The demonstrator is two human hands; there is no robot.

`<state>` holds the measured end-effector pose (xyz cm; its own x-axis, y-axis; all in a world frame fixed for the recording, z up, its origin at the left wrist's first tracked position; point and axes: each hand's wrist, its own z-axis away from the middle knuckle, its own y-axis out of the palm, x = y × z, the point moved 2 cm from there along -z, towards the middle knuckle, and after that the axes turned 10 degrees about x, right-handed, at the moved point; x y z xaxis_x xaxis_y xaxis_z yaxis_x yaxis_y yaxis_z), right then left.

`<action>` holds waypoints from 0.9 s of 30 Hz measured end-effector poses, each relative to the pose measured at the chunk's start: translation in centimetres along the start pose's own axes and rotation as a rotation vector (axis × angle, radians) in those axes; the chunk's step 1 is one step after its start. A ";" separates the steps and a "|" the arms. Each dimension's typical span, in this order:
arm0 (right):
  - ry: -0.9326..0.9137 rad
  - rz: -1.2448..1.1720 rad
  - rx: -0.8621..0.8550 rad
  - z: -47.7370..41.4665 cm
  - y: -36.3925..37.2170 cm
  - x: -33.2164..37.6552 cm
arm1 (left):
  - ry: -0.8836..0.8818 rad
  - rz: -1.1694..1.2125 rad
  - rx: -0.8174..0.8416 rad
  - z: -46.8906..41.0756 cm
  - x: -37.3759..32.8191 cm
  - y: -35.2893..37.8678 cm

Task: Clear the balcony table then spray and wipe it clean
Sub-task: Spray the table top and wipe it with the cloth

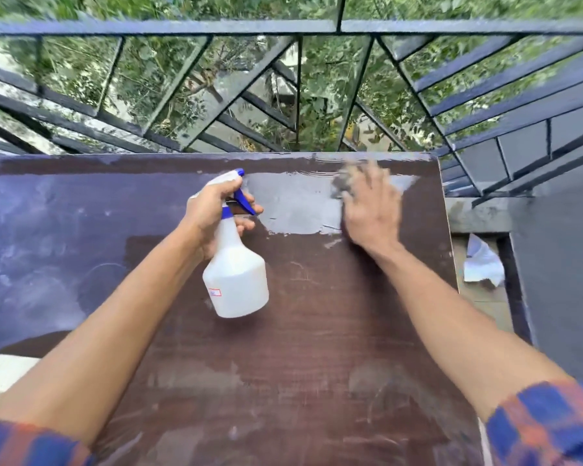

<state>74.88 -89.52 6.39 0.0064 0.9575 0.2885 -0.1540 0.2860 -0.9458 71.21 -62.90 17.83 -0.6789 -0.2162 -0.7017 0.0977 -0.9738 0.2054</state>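
A dark brown table (317, 331) fills the view, with a wet shiny patch (293, 203) near its far edge. My left hand (216, 213) grips the neck of a white spray bottle (236, 280) with a blue trigger, held above the table's middle. My right hand (371, 210) presses flat on a grey cloth (342, 181) at the far right of the table, beside the wet patch. That hand and the cloth are blurred. Most of the cloth is hidden under my fingers.
A black metal railing (283, 28) runs right behind the table's far edge, with trees beyond it. A crumpled white paper (482, 264) lies on the floor to the right of the table. A grey wall (559, 264) stands at the right.
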 end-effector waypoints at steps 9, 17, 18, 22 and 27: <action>0.525 -0.058 -0.045 -6.5 -2.6 -1.5 | -0.001 0.001 -0.006 -0.3 1.1 -2.5; -0.310 0.004 0.084 -1.3 3.3 13.0 | 0.022 0.020 -0.056 0.1 0.5 -4.8; -0.313 0.018 0.081 -0.9 2.7 10.9 | 0.025 0.024 -0.053 0.0 0.3 -4.9; 0.067 0.029 -0.147 -2.1 -1.0 -1.3 | 0.015 0.014 -0.032 -0.2 0.0 -5.4; 0.610 -0.099 -0.168 -6.2 -2.1 -1.0 | 0.019 0.033 -0.029 0.4 -0.2 -7.4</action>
<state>81.34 -90.89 7.18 0.5817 0.7616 0.2857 0.0331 0.3288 -0.9438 70.34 -55.66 16.70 -0.6609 -0.2491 -0.7079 0.1410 -0.9677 0.2090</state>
